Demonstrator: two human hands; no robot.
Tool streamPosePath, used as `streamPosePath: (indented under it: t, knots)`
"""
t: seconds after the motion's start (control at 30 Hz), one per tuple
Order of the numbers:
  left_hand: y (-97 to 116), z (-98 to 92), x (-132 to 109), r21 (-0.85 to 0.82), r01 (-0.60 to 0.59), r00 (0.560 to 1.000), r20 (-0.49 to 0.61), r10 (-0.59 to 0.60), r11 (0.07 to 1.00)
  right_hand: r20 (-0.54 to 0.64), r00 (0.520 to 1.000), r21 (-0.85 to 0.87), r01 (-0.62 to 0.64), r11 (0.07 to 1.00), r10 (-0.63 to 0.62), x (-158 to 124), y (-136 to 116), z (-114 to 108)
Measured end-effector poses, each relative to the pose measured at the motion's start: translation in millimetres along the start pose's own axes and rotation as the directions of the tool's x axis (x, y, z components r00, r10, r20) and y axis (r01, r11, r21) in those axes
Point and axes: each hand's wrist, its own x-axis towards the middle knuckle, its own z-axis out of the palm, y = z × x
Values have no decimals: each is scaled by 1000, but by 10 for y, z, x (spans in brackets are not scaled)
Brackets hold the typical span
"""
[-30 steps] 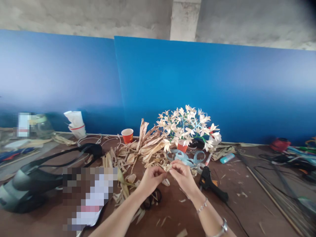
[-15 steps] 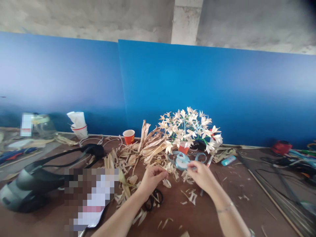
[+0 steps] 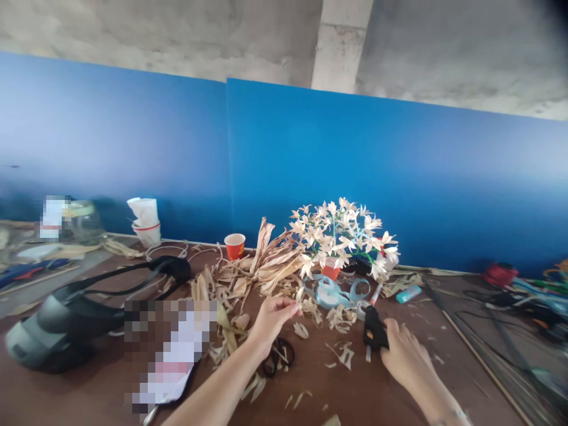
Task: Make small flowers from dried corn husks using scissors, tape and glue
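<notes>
My left hand (image 3: 276, 316) is closed in a pinch, with a small pale piece of corn husk (image 3: 299, 294) standing up at its fingertips. To the right, my right hand (image 3: 406, 352) has its fingers round the grip of a black hot glue gun (image 3: 375, 328), which lies low over the table. Black-handled scissors (image 3: 280, 358) lie just beneath my left wrist. Beyond the hands, a bunch of cream husk flowers (image 3: 339, 234) stands in a red paper cup (image 3: 331, 270). A roll of light blue ribbon (image 3: 329, 296) lies in front of that cup.
Dried corn husks (image 3: 277, 257) are heaped left of the flowers, and scraps litter the brown table (image 3: 337, 390). Another red paper cup (image 3: 235, 247) stands behind. A black headset-like device (image 3: 57, 331) and a blurred-out phone (image 3: 177, 361) lie left. Cables lie right, before a blue partition (image 3: 310, 148).
My right hand has moved right and toward me, from beside the ribbon to the glue gun, now fully visible. A husk piece now shows upright in my left fingers. The view has shifted slightly.
</notes>
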Motion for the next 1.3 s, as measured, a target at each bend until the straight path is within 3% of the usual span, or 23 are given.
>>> streamPosePath:
  t: [0.1,0.17,0.27,0.33,0.4,0.77,1.07,1.3]
  knots:
    - [1,-6,8,-21,0,1000,2,0,1000,-111,992,144,68,987,-52,19,-49,-105]
    - [-4,-5,12,-67,27,1000,10,-26,997,-224,955,304,257,917,-194,8,-172,-184]
    - [-25,-5,19,-101,42,999,35,-38,994,-370,793,457,609,648,-485,-27,-456,-260]
    - [-38,-9,27,-92,32,998,51,-27,995,-402,714,499,696,516,-573,-41,-646,-260]
    - [-44,-11,35,-90,30,998,50,-25,996,-435,674,522,729,444,-597,-40,-789,-222]
    - [-74,8,64,-37,12,997,-78,-15,999,-513,678,531,733,425,-526,-34,-918,127]
    - [-151,8,98,-76,26,998,-60,-30,997,-522,671,516,740,431,-527,-30,-924,149]
    - [-124,17,77,-105,66,996,-56,-72,992,-487,696,519,717,465,-528,-29,-915,160]
